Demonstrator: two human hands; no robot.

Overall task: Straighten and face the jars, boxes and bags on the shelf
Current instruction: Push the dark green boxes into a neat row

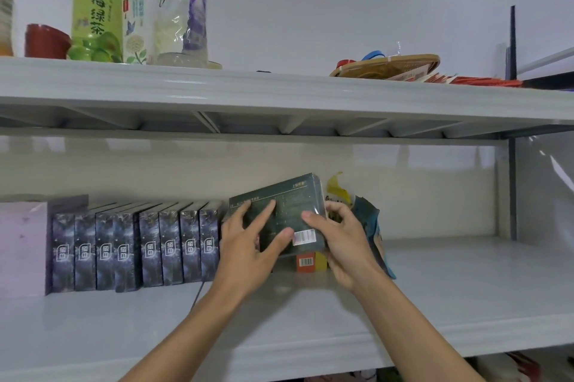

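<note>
A dark green box (287, 201) with a barcode sticker is tilted in the middle of the lower shelf (435, 282), its back face toward me. My left hand (248, 245) lies on its face, thumb under the lower edge. My right hand (338, 235) grips its right side, fingers curled round the edge. An orange and yellow box (310, 262) sits under it. Behind my right hand stand blue and yellow bags (369, 220). To the left, several dark boxes (133, 251) stand in an upright row.
A pale lilac box (21, 245) stands at the far left of the lower shelf. The upper shelf (248, 92) carries bottles (99, 5), a red cup (46, 41), and a woven tray (385, 66) with red packets beside it. A dark post (512, 189) bounds the right.
</note>
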